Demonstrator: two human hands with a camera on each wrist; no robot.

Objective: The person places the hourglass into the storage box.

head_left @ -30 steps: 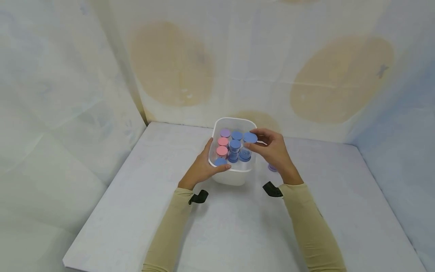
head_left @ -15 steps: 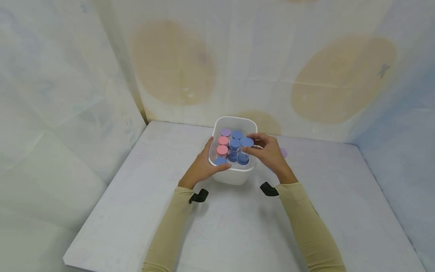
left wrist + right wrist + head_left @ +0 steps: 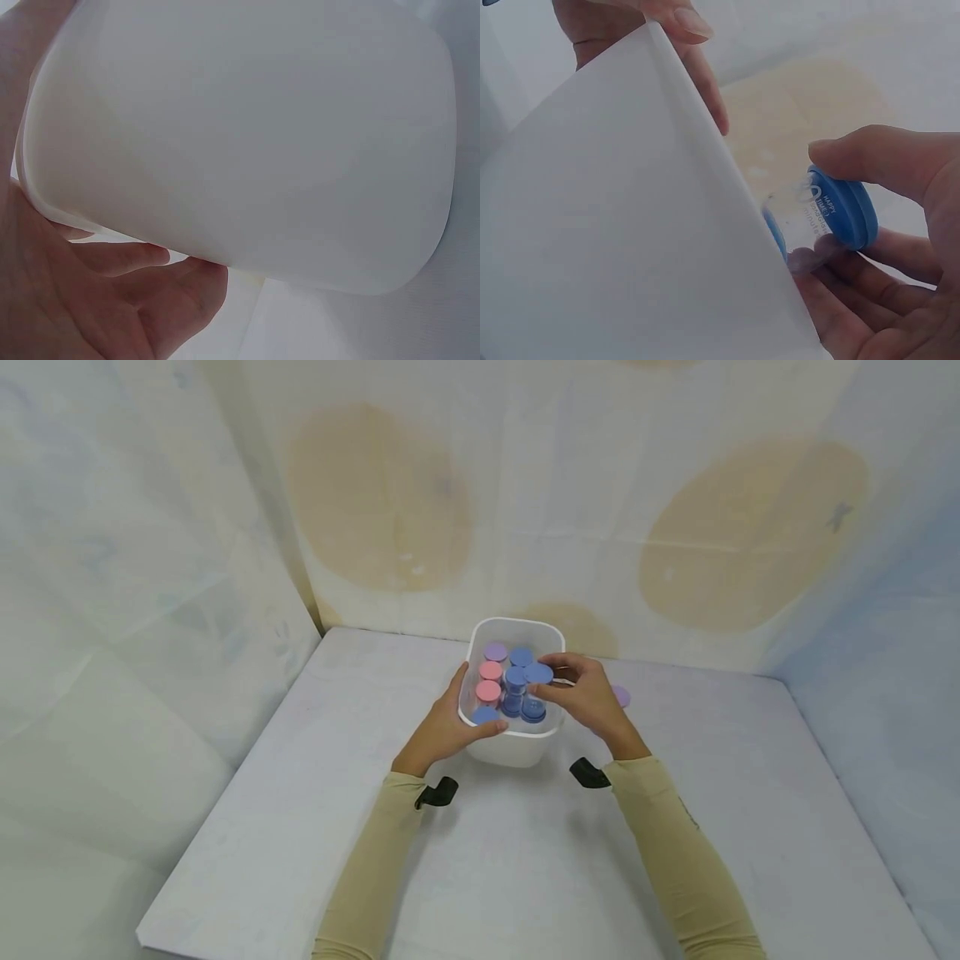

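**Blue-lidded jar held over a white tub**

Blue is the lid of the small clear jar (image 3: 537, 687) that is pinched between thumb and fingers of the right hand (image 3: 588, 697), at the right side of the white tub (image 3: 517, 745). In the right wrist view, the jar (image 3: 829, 214) is seen just beside the tub's wall, with the thumb laid over the lid and the other fingers (image 3: 870, 270) curled beneath the clear body. The left hand (image 3: 442, 731) is wrapped round the tub's near left corner: the thumb is hooked over the rim and the fingers are pressed against the outer wall, as is shown close up in the left wrist view (image 3: 112, 300).

Inside the tub, more jars are stood upright and packed closely: two with pink lids (image 3: 489, 681), one with a purple lid (image 3: 496, 652), and several with blue lids (image 3: 517, 668). The tub is set on the white bench (image 3: 300, 827), near the back wall. A purple lid (image 3: 621, 696) is lain flat on the bench, just beyond the right hand. Both forearms are covered by beige sleeves (image 3: 675, 852).
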